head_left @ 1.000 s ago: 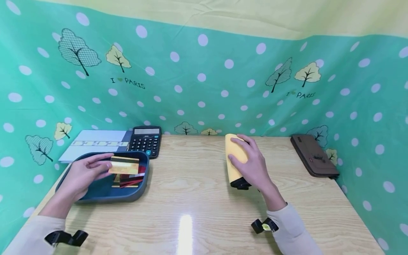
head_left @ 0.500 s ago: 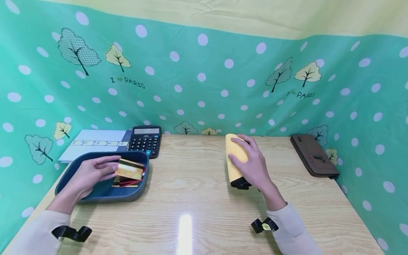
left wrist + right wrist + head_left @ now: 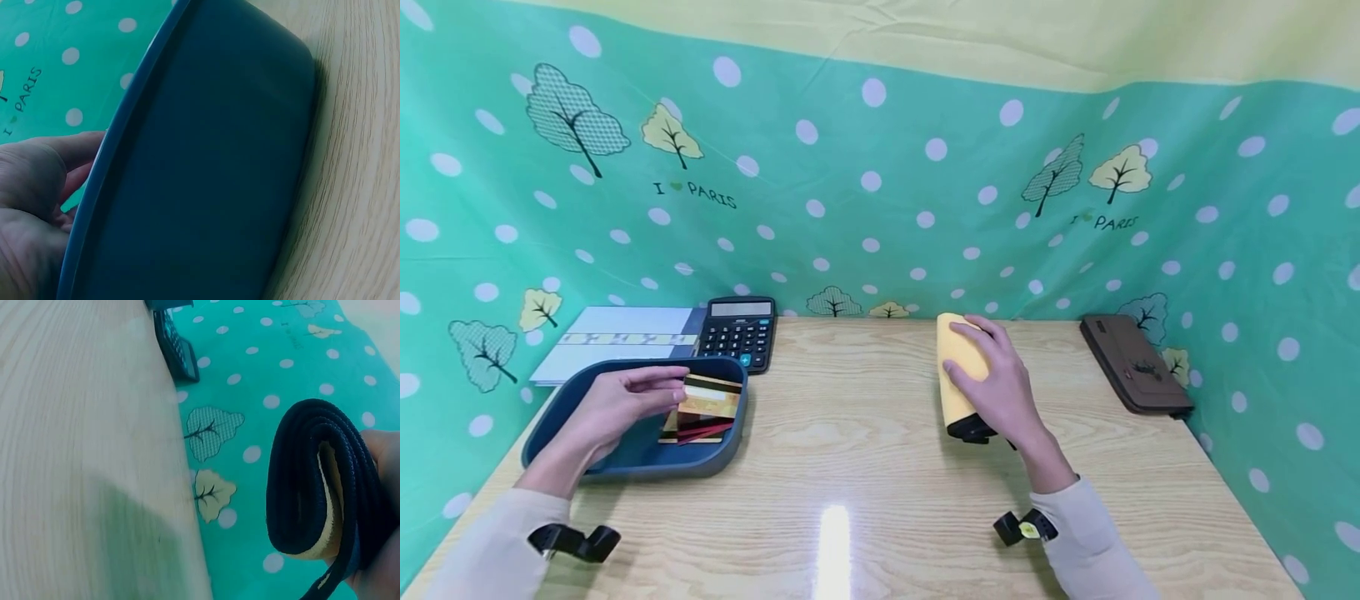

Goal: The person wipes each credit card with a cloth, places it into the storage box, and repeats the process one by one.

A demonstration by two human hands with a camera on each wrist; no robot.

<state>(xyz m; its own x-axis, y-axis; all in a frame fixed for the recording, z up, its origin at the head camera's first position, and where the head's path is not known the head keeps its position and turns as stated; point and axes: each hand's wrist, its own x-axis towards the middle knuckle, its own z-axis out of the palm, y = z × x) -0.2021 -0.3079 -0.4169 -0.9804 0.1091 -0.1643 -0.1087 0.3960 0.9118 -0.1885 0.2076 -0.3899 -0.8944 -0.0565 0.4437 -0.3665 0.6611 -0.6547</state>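
In the head view my left hand (image 3: 627, 408) reaches into a dark blue tray (image 3: 700, 468) at the left. Its thumb and fingers pinch the left edge of a gold bank card (image 3: 711, 398), which lies over several red and gold cards (image 3: 703, 432). The tray's wall (image 3: 200, 156) hides the cards and fingertips in the left wrist view. Right of centre, my right hand (image 3: 1000, 379) grips a yellow roll (image 3: 955, 383) with black edging, held tilted above the table. Its coiled dark end (image 3: 312, 481) shows in the right wrist view.
Behind the tray lie a white-and-blue folder (image 3: 625, 333) and a black calculator (image 3: 737, 333). A brown zipped case (image 3: 1138, 364) lies at the table's right edge. Green dotted cloth (image 3: 880, 208) hangs around the back and sides of the wooden table (image 3: 850, 450).
My left hand has moved right and the gold card has come down over the other cards, turning from tilted to nearly level. The right hand keeps its grip on the roll almost unmoved.
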